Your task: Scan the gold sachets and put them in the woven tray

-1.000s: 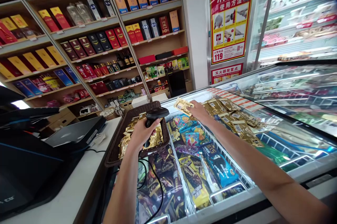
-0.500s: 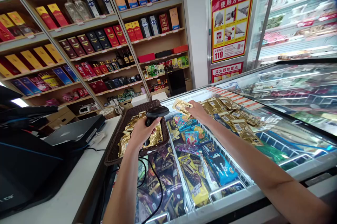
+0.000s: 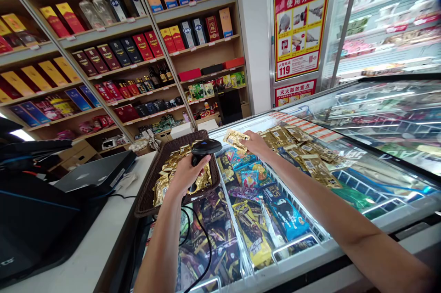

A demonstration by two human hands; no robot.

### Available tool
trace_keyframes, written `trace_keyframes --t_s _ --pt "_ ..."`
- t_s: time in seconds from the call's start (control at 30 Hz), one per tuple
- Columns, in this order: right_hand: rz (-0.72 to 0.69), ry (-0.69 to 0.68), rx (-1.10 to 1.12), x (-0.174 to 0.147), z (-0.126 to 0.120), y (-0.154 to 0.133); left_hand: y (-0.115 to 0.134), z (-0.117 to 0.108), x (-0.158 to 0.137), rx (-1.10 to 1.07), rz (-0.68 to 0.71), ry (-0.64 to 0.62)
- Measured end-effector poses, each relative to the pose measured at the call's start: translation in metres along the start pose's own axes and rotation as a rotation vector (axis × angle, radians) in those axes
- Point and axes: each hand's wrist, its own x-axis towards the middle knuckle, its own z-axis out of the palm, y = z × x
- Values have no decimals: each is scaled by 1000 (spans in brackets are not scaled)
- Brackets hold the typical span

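Note:
My left hand (image 3: 188, 174) is wrapped round the handle of a black barcode scanner (image 3: 206, 146), whose head points right. Gripped in my right hand (image 3: 255, 143) is a gold foil packet (image 3: 235, 139), held above the freezer's glass top and in front of the scanner head, a small gap apart. Under my left hand, a brown woven basket (image 3: 143, 201) contains several gold packets (image 3: 161, 187). More gold packets (image 3: 292, 141) lie spread on the glass, right of my right hand. The scanner's black cable (image 3: 209, 242) loops down over the freezer.
Through the glass of the chest freezer (image 3: 241, 256), wrapped ice creams (image 3: 253, 233) show in wire baskets. A counter (image 3: 113, 224) with a dark machine (image 3: 31, 219) stands at left. Shelves (image 3: 155, 65) of boxes and bottles line the back wall, beside a red poster (image 3: 301, 22).
My hands keep nearly the same pose, the scanner and gold packet still facing each other. The scanner head is tilted slightly differently, and the whole view has shifted a little.

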Motion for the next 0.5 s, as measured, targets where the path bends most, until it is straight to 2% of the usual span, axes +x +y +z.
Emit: trace_keyframes --t_s 0.13,0.23,0.37,0.5 --pt "3 -9 6 -1 0 0 0 -1 1 -17 3 -4" --pt "3 -13 -1 -2 1 1 0 -12 -1 0 -11 31" --pt "19 -80 57 -5 15 -2 -6 -49 -8 26 -83 215" --pt "11 -227 100 -8 54 -15 -22 -90 -16 -100 -137 433"
